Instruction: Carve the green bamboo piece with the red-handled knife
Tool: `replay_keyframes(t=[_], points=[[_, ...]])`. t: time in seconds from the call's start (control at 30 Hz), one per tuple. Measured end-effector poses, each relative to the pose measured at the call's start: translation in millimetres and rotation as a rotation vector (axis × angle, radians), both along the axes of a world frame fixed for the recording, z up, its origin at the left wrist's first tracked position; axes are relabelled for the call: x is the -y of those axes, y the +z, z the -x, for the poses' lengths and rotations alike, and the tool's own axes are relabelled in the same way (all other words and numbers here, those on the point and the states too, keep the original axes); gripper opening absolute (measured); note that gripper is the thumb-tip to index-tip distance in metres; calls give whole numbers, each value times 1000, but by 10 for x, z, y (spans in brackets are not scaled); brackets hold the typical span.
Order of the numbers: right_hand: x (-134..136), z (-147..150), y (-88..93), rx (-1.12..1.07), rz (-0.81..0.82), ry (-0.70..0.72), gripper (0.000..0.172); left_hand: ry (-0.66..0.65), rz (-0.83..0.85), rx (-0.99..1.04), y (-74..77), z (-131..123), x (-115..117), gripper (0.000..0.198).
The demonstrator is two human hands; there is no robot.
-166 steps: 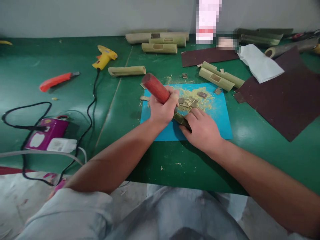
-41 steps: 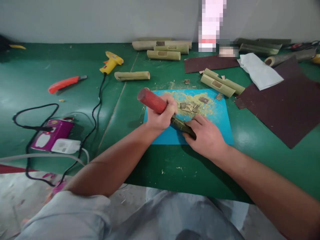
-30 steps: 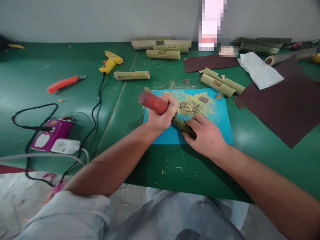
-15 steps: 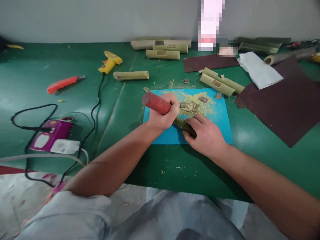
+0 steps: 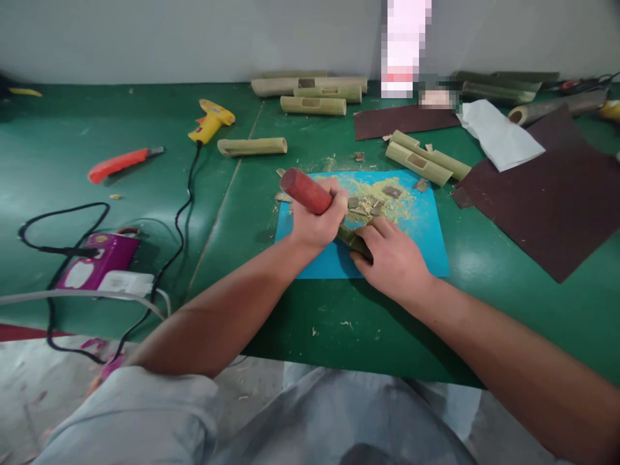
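My left hand (image 5: 320, 219) is wrapped round a thick red handle (image 5: 306, 192), whose blunt end points up and to the left. The tool's working end is hidden behind my fingers. Just right of it, my right hand (image 5: 387, 255) grips a short green bamboo piece (image 5: 353, 241), thumb on the near side and fingers over the far side. Both hands are over a blue sheet (image 5: 431, 252). Beyond them lie yellowish shavings (image 5: 404, 201) and small brown bamboo chips (image 5: 391, 192).
Cut bamboo tubes (image 5: 314, 106) lie at the back. On the left are a yellow glue gun (image 5: 209, 123), a red cutter (image 5: 119, 164) and a purple power strip (image 5: 104, 258) with cables. Dark brown sheets (image 5: 552, 213) and white paper (image 5: 504, 139) lie right.
My left hand and the red handle have shifted slightly right, and the handle stands a little steeper. My right hand and the bamboo piece have moved slightly left.
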State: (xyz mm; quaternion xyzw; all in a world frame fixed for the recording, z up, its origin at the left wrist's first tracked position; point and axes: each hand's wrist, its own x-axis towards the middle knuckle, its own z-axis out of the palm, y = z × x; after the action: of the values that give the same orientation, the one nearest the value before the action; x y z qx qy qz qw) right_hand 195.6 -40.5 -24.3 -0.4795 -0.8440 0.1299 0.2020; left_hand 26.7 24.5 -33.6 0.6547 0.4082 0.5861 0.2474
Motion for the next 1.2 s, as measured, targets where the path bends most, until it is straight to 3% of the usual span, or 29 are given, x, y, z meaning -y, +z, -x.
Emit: replay_keyframes(t=[0.4, 0.53, 0.67, 1.2], points=[[6, 31, -17, -34, 43, 41, 11, 6, 26, -22, 52, -59, 16, 37], [-18, -4, -18, -44, 50, 42, 10, 12, 111, 116, 64, -52, 1, 34], [-18, -10, -20, -26, 18, 33, 10, 100, 79, 232, 31, -57, -15, 32], [13, 17, -11, 28, -23, 44, 12, 56, 31, 177, -10, -69, -16, 33]])
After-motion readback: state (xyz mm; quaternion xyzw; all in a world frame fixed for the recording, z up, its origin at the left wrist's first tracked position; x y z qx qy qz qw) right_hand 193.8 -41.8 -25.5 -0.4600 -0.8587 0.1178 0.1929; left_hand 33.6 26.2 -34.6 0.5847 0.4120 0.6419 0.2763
